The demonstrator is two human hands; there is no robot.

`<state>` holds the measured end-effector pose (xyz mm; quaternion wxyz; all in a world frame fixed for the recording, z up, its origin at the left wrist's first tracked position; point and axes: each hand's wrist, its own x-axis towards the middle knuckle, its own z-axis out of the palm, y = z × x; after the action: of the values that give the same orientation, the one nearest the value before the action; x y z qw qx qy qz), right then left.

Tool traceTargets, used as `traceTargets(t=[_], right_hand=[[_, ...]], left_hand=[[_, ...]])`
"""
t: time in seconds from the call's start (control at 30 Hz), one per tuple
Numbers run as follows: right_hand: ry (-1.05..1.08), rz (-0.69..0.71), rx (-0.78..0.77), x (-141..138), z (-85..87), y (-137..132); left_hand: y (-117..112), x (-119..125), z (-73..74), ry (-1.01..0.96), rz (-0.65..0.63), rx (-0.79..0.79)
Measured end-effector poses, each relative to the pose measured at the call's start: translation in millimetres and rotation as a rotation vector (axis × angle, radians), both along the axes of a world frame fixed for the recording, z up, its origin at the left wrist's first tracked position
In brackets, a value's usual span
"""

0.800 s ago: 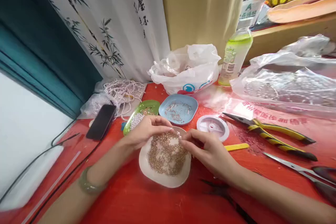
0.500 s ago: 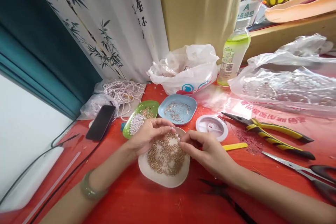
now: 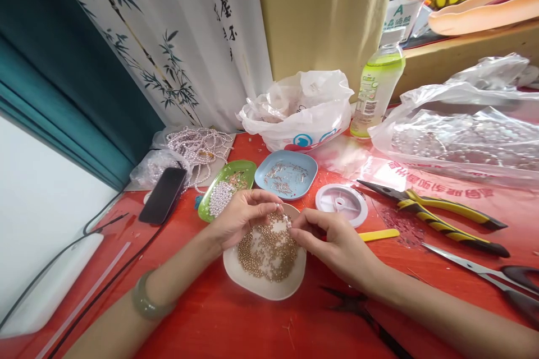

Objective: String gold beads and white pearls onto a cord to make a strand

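Little has changed over the last second: both hands have stayed over the far rim of the dish (image 3: pixel 290 286), and the left hand (image 3: pixel 241 217) has only edged its fingertips a touch closer to the right hand (image 3: pixel 332 242). The right thumb and forefinger are pinched shut on a few tiny pearls (image 3: pixel 287 218), held just above the gold beads (image 3: pixel 265 252) that fill the dish. The left fingers are curled, with thumb and forefinger closed beside the pearls; what they hold is too small to tell. So the work sits where it did, pearls held between the two hands. The desk (image 3: pixel 210 320) is red. Toward its far edge lie a green dish (image 3: pixel 244 169) of pearls, a blue dish (image 3: pixel 309 165), a spool (image 3: pixel 341 203) and a white bag (image 3: pixel 297 118). Pliers (image 3: pixel 442 217) and scissors (image 3: pixel 480 272) lie toward the right edge, a phone (image 3: pixel 163 195) toward the left. A bamboo-printed curtain (image 3: pixel 168 39) hangs behind.
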<state>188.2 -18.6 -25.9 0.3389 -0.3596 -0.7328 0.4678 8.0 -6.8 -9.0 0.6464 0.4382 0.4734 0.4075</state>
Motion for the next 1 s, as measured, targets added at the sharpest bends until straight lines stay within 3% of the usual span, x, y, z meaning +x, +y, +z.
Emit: traceTargets(t=[1.0], right_hand=[[0.007, 0.015, -0.016, 0.9, 1.5, -0.5]], left_hand=[[-0.7, 1.2, 2.6, 0.063, -0.030, 0.077]])
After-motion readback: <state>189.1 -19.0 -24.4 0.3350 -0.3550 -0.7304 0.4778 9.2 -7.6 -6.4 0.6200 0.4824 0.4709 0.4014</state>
